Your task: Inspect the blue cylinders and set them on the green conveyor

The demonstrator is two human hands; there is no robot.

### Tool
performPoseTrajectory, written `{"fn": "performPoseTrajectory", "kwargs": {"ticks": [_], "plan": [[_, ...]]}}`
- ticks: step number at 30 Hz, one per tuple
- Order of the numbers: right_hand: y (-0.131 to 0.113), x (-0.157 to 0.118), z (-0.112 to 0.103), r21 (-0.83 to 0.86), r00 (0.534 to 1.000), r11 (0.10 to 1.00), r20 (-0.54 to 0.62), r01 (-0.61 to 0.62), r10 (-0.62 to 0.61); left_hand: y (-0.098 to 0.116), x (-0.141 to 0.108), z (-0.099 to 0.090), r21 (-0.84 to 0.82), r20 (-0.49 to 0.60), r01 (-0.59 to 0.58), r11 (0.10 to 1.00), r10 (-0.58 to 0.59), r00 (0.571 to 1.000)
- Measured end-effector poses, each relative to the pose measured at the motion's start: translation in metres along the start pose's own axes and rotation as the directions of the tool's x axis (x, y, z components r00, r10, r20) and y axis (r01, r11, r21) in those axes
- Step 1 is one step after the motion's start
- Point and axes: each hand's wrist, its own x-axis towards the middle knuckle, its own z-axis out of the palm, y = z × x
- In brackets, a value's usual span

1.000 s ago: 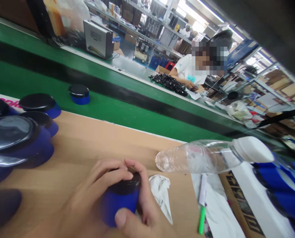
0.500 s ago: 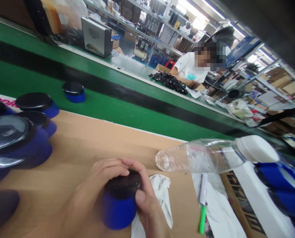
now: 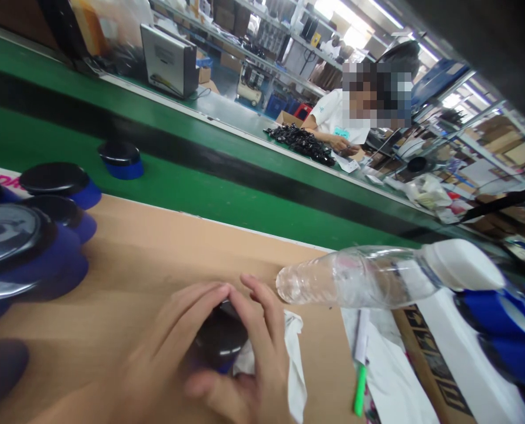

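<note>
A blue jar with a glossy black lid (image 3: 222,334) is between my two hands, low in the middle of the head view. My left hand (image 3: 174,330) curves round its left side, with fingertips at the lid's far edge. Round the right side bends my right hand (image 3: 260,353), its thumb across the near side and slightly blurred. The fingertips of both hands meet beyond the lid. Most of the jar's blue body is hidden by the hands. A crumpled white cloth or tissue (image 3: 294,359) lies just right of my right hand.
More black-lidded blue jars (image 3: 59,182) stand at left; one jar (image 3: 121,160) sits on the green belt (image 3: 192,171). A clear bottle (image 3: 355,277) stands at right, near a green-and-white pen-like tool (image 3: 360,371) and blue parts (image 3: 501,318). A person (image 3: 337,126) works across the belt.
The jar's blue side, plainly seen before, is now mostly covered, and its lid faces me more. My right hand's fingers have spread upward and its thumb has swung to the near side.
</note>
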Motion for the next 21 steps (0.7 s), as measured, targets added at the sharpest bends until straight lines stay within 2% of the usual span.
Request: {"fn": "performPoseTrajectory", "kwargs": {"ticks": [3,6,8,9,11,13,14,16,18,19,20,21], "plan": [[-0.006,0.007,-0.005,-0.077,0.987,0.984,-0.019,0.161,-0.162,-0.002,-0.003,0.002,-0.008,0.009,0.043,0.999,-0.043,0.999],[-0.016,0.008,-0.004,-0.131,0.97,0.973,-0.129,0.191,-0.208,-0.004,-0.007,0.007,-0.159,0.034,0.136,0.978,-0.132,0.991],[-0.019,0.006,-0.004,-0.147,0.962,0.979,-0.212,0.144,-0.174,-0.002,-0.01,0.011,-0.228,0.045,0.196,0.954,-0.191,0.981],[-0.019,0.005,-0.004,-0.11,0.965,0.986,-0.216,0.127,-0.149,0.0,-0.011,0.013,-0.236,0.045,0.213,0.948,-0.208,0.977],[-0.014,0.006,-0.008,0.05,0.965,0.995,-0.253,0.09,-0.075,0.003,-0.011,0.014,-0.257,0.052,0.254,0.933,-0.249,0.967],[-0.006,0.007,-0.012,0.291,0.95,0.957,-0.297,-0.011,0.101,0.005,-0.009,0.013,-0.283,0.045,0.282,0.917,-0.281,0.959],[-0.001,0.007,-0.014,0.401,0.94,0.913,-0.275,-0.078,0.202,0.005,-0.008,0.012,-0.297,0.034,0.289,0.91,-0.292,0.956],[0.007,0.005,-0.014,0.542,0.92,0.81,-0.157,-0.223,0.359,0.005,-0.004,0.009,-0.28,0.005,0.265,0.923,-0.274,0.962],[0.01,0.0,-0.009,0.564,0.912,0.754,-0.003,-0.336,0.409,0.004,0.0,0.005,-0.184,-0.021,0.2,0.962,-0.208,0.978],[0.008,-0.002,-0.006,0.577,0.893,0.708,0.087,-0.406,0.441,0.004,0.001,0.003,-0.119,-0.028,0.158,0.98,-0.162,0.986],[0.005,-0.003,-0.003,0.613,0.855,0.621,0.191,-0.488,0.483,0.005,0.002,0.001,-0.055,-0.036,0.118,0.991,-0.12,0.992],[0.002,-0.004,0.0,0.65,0.795,0.493,0.312,-0.578,0.52,0.005,0.003,0.0,-0.007,-0.043,0.1,0.995,-0.101,0.994]]}}
